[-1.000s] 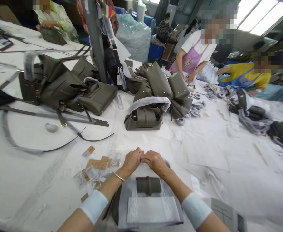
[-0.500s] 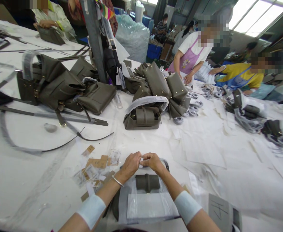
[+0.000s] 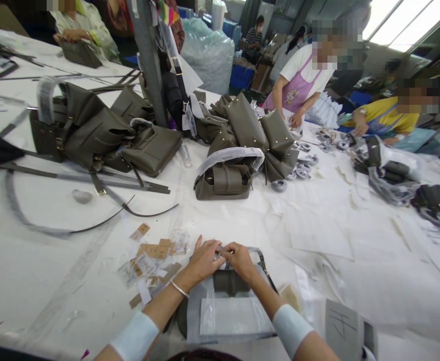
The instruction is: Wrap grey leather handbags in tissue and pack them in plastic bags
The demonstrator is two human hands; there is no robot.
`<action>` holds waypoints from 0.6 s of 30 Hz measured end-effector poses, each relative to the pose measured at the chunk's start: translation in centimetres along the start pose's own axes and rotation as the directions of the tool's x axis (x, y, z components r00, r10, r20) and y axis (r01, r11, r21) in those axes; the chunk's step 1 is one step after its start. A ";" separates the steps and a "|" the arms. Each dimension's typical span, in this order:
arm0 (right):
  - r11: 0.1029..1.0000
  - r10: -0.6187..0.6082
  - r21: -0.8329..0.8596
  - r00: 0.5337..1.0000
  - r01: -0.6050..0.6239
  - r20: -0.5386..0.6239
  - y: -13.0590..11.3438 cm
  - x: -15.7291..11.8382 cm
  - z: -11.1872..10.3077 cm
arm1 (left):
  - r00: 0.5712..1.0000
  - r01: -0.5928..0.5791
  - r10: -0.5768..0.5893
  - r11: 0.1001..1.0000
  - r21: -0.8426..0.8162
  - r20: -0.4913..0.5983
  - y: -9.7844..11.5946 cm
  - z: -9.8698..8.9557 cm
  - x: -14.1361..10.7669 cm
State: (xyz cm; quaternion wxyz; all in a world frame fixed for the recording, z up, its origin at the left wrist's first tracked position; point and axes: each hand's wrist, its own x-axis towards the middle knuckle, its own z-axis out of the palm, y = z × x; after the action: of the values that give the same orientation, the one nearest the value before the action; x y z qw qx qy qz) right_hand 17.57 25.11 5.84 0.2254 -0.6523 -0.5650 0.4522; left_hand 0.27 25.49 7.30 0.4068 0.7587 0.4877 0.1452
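An olive-grey handbag [image 3: 232, 283] lies in front of me, its front partly covered by a clear plastic sheet with a white panel [image 3: 235, 317]. At its top, my left hand [image 3: 205, 258] and my right hand [image 3: 239, 258] meet over the wrapped handle. The fingers of my right hand are pinched together, with something too small to name between them. My left thumb and forefinger close on the same spot, while another finger sticks up. A dark strap [image 3: 267, 271] curves out beside my right wrist.
Brown tags [image 3: 156, 249] and plastic bits lie left of the bag. Beyond stand a wrapped-handle bag [image 3: 223, 181], piled bags [image 3: 80, 123], loose straps [image 3: 145, 214] and a metal post [image 3: 150, 60]. A grey board [image 3: 342, 328] lies at right. People work across the table.
My hands have come closer together, and my left hand's fingers have spread somewhat. Across the table, the hand of the person in yellow has moved toward the small items.
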 end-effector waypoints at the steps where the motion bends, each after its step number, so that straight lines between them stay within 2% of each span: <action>1: 1.000 -0.018 -0.017 1.000 0.017 -0.016 0.0 -0.2 0.1 | 1.000 0.003 -0.003 1.000 0.012 0.014 0.0 0.0 -0.1; 4: 0.997 -0.065 -0.056 0.997 0.062 -0.046 0.4 -0.5 0.7 | 0.999 -0.022 0.022 0.999 0.024 0.027 -0.1 0.3 -0.4; 7: 0.997 -0.069 -0.026 0.997 0.068 -0.042 0.9 -0.3 1.1 | 0.999 0.034 -0.034 0.999 -0.014 -0.004 -0.2 0.6 -0.6; 12: 0.998 -0.002 0.065 0.996 -0.003 0.085 1.4 0.3 -0.3 | 0.987 0.155 -0.159 0.982 -0.109 -0.029 -0.6 1.1 -0.2; 15: 0.993 -0.022 0.119 0.982 -0.001 0.189 1.3 0.1 -1.3 | 0.986 0.156 -0.162 0.973 -0.168 -0.024 -1.0 1.3 0.1; 18: 0.996 -0.062 0.079 0.981 0.048 0.186 1.3 0.0 -1.3 | 0.988 0.139 -0.149 0.970 -0.198 -0.040 -1.4 1.6 0.1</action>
State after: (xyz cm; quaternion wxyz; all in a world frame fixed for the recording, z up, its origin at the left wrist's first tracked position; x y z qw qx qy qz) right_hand 19.36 25.02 5.44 0.2075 -0.5819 -0.5846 0.5259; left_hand 0.45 25.10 5.18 0.4751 0.6737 0.5358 0.1828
